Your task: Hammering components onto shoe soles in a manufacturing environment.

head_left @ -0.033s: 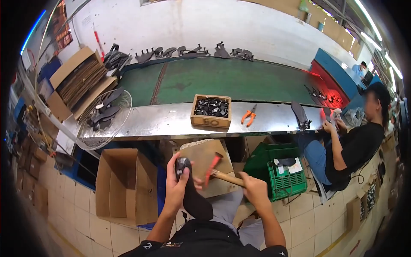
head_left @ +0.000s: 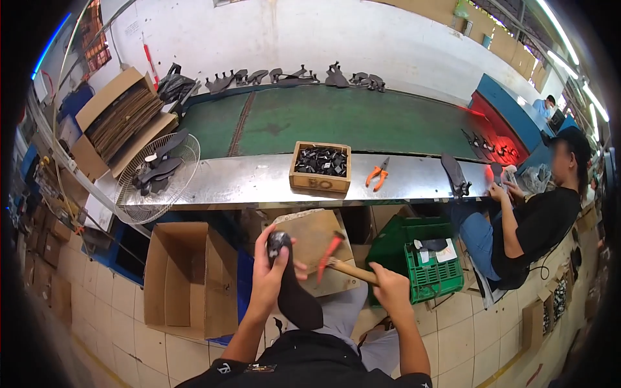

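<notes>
My left hand (head_left: 266, 279) is wrapped round the heel end of a dark shoe sole (head_left: 299, 304), which points down toward my lap. A shiny dark patch shows at its top, by my thumb. In my right hand (head_left: 392, 288) is the wooden handle of a hammer (head_left: 352, 270) with a red and dark head. The head, slightly blurred, hangs to the right of the sole, apart from it. Beneath both is a worn tan board (head_left: 310, 227). Beyond, on the metal ledge, stands a wooden box (head_left: 320, 183) of small black pieces.
Orange-handled pliers (head_left: 377, 176) and a dark sole (head_left: 454, 174) lie on the ledge beside a green belt (head_left: 336, 119). A fan guard (head_left: 158, 171) holds more soles. An open carton (head_left: 187, 281) and green crate (head_left: 435, 268) flank me. A co-worker (head_left: 540, 207) sits right.
The hammer and my right hand have shifted slightly right, so its head is farther from the sole. My left hand keeps its hold on the sole.
</notes>
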{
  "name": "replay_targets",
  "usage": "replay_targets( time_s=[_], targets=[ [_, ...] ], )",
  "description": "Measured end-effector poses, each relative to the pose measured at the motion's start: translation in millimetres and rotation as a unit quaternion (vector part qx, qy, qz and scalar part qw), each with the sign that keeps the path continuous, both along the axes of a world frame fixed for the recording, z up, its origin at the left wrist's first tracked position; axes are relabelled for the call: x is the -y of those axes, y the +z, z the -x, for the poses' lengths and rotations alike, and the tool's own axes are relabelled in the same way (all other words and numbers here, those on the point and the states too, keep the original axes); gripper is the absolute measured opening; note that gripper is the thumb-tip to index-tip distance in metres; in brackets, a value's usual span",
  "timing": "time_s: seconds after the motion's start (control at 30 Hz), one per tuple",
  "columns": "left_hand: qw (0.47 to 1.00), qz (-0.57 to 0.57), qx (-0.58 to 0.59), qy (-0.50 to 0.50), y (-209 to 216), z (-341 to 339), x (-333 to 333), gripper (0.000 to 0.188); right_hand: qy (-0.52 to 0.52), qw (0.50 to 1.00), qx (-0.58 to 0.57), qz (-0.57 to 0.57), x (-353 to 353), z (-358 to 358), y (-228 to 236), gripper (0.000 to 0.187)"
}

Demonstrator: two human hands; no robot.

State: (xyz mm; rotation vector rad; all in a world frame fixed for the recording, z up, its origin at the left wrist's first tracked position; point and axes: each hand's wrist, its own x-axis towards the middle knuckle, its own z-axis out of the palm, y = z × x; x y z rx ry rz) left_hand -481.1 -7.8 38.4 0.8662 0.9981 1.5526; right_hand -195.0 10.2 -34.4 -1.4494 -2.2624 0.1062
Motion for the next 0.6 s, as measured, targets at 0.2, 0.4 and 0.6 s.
replay_targets(
  time_s=[0.2, 0.4, 0.6],
  targets=[
    [0.883, -0.08, -0.442, 0.14, -87.0, 1.7, -103.7, 0.053, -0.185, 0.941, -0.259, 0.116, 89.7, -43.9, -45.0, 0.02],
    [0.884, -0.095, -0.455, 0.044, -40.7, 14.7, -216.4, 0.036, -0.113, 0.705, -0.659, 0.238, 174.6, -32.8, -11.0, 0.018],
    [0.62, -0.12, -0.773, 0.061, -38.8, 14.1, -319.2, 0.03, -0.178, 0.481, -0.845, 0.151, 164.7, -23.2, -32.2, 0.031]
  ],
)
